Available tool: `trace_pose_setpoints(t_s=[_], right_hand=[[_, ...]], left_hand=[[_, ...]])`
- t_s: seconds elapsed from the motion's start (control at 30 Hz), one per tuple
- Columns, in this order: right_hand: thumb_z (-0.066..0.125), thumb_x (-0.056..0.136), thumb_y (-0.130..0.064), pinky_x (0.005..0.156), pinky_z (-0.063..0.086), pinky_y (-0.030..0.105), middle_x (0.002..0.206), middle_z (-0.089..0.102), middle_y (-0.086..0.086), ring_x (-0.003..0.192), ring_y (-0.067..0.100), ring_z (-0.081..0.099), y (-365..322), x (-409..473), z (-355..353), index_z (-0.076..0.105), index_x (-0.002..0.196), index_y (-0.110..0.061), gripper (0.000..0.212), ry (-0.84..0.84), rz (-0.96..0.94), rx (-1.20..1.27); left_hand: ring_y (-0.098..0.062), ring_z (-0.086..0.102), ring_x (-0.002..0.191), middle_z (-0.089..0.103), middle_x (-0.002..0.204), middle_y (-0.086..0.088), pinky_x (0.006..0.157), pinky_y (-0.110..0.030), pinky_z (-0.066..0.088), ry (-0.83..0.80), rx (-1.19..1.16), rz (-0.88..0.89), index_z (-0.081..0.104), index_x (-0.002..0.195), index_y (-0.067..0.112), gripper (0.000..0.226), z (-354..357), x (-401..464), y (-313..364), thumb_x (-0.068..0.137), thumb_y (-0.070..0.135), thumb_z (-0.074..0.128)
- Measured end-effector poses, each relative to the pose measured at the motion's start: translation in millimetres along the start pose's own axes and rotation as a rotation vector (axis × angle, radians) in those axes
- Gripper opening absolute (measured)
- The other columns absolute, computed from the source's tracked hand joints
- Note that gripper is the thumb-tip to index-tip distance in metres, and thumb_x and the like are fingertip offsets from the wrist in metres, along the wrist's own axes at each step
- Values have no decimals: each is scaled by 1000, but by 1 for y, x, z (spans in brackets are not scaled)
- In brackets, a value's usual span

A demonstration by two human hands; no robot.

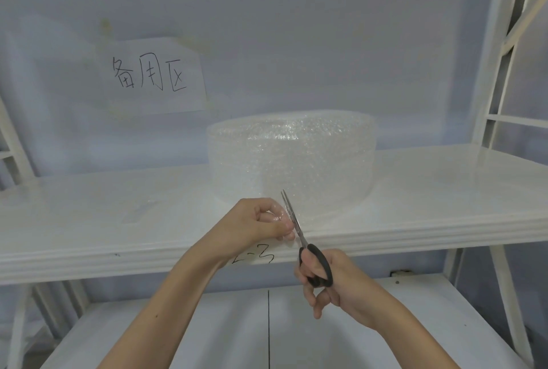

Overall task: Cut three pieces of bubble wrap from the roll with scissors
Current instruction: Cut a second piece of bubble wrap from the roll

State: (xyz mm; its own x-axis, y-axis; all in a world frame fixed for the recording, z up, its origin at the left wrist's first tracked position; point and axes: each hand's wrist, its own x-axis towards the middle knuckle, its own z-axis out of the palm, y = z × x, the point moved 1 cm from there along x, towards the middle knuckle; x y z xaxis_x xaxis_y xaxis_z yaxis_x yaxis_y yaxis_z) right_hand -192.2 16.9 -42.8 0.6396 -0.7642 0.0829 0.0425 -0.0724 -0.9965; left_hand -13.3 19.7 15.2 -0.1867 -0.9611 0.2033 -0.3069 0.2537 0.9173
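Roll [292,161] count: one, of clear bubble wrap, a squat drum standing on its flat end on the white shelf [89,220], right of centre and close to the front edge. Its surface is pebbled with small glinting bubbles, and the wound layers show as rings on top. A loose tail of wrap [308,214] runs forward from the base of the roll toward the person; being clear, its exact edges are hard to trace.

Scissors [302,238] count: one pair, with narrow grey metal blades and black oval loop handles. The blades point up and slightly left, nearly closed, tips just in front of the roll's base, with the wrap's tail at them.

Hands: two, both bare. The left hand [261,223] is curled, fingers and thumb pinching a crumpled bit of the wrap just left of the blades. The right hand [332,282] sits lower, below the shelf lip, its fingers and thumb through the black loops and closed around them.

Shelf: smooth, glossy, with a ribbed moulded front lip that bears a handwritten mark, partly hidden by the left wrist. A faint flat clear piece [139,211] lies on it to the left; what it is cannot be told. One more white shelf [207,333] shows below the arms, with a dark seam down its middle.

Backing: pale blue-grey panel carrying one paper sign [151,75] with three handwritten characters. White metal uprights [501,72] stand at the right side.
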Motion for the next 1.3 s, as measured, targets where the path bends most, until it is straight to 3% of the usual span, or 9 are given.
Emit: trace_pose_setpoints(t_s=[0.17, 0.27, 0.37, 0.57, 0.7, 0.93, 1.1, 1.2, 1.3], right_hand=[[58, 85, -42, 45, 47, 27, 70, 45, 5, 49, 18, 48, 3, 0, 1, 52, 53, -20, 39, 10, 0, 17], [58, 84, -42, 44, 48, 28, 68, 46, 3, 48, 17, 48, 5, -1, 1, 52, 56, -17, 38, 10, 5, 23], [59, 85, -44, 45, 49, 28, 67, 46, 2, 48, 17, 49, 7, -1, 0, 53, 56, -18, 39, 4, 6, 22], [57, 85, -42, 44, 49, 27, 68, 46, 3, 48, 18, 50, 6, -2, 2, 49, 56, -17, 39, 8, 22, 20], [52, 87, -38, 45, 49, 28, 69, 46, 2, 51, 21, 48, 5, -5, 4, 45, 55, -17, 39, -5, 32, 4], [55, 86, -44, 45, 49, 28, 68, 44, 3, 50, 20, 49, 1, -5, 5, 48, 55, -17, 42, -3, 41, -26], [56, 84, -51, 44, 49, 27, 69, 45, 4, 49, 19, 50, -1, -2, 5, 48, 59, -15, 45, -20, 49, -5], [57, 84, -51, 44, 49, 28, 69, 46, 4, 49, 19, 50, 0, -3, 6, 49, 58, -15, 45, -36, 60, -6], [59, 78, -54, 44, 49, 28, 68, 46, 2, 50, 20, 50, -1, -5, 6, 50, 57, -16, 45, -48, 56, -8]], left_hand=[[-17, 70, 79, 77, 81, -12, 83, -27, 54, 10, 16, -11, 66, 87, 5, 11, -1, 0, 0, 87, 15, 72], [-12, 66, 74, 75, 77, -4, 74, -18, 51, 49, -8, 0, 68, 88, 1, 24, 1, 0, 2, 91, 25, 67], [-5, 60, 66, 67, 70, 8, 67, -12, 46, 108, -11, 17, 69, 79, 11, 28, 3, -1, 3, 95, 31, 59], [-8, 67, 73, 71, 70, 4, 75, -20, 52, 149, 25, 18, 68, 86, 4, 25, 3, 0, -1, 97, 24, 57], [-10, 67, 76, 73, 72, 1, 84, -30, 53, 167, 32, 11, 70, 86, 9, 23, 2, 0, -4, 97, 24, 56], [-7, 65, 69, 71, 69, 3, 75, -20, 51, 153, 36, 31, 68, 78, 17, 23, 2, -1, -3, 97, 23, 57], [-13, 64, 74, 67, 65, 7, 80, -27, 51, 151, 0, 43, 69, 77, 17, 23, 1, -3, -2, 97, 21, 58], [-9, 62, 69, 66, 66, 5, 72, -19, 49, 164, -50, 60, 70, 72, 22, 28, 0, -4, -3, 97, 21, 58], [-6, 61, 67, 66, 67, 5, 69, -14, 46, 172, -54, 76, 68, 78, 14, 23, -1, -4, -3, 97, 21, 57]])
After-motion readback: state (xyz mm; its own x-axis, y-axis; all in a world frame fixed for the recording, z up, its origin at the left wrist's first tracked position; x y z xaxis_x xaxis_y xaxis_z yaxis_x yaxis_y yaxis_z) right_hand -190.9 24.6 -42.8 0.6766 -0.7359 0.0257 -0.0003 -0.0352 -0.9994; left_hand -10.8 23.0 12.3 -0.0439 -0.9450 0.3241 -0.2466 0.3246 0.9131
